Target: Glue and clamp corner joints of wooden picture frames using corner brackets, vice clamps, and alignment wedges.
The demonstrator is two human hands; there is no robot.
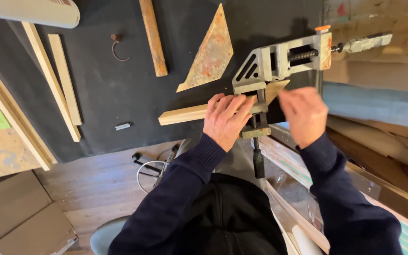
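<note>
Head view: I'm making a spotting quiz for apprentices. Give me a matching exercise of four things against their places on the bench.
Things:
1. left hand
2. corner clamp
3. rusty triangular plate
4. round wooden handle

Places:
A. far edge, left of the plate
B. on the wooden strip
C. at the bench's right edge
D. between handle and clamp

Pairs: 1-B, 2-C, 3-D, 4-A

1. The desk [109, 94] has a dark, black top.
2. On it lie two pale wood strips [57, 80], a rusty triangular plate [211, 52], a round wooden handle [153, 38], a small wire hook [118, 49] and a short metal piece [123, 126].
3. A grey corner clamp [270, 66] sits at its right edge, with a wooden batten [185, 114] lying beside it.
</note>
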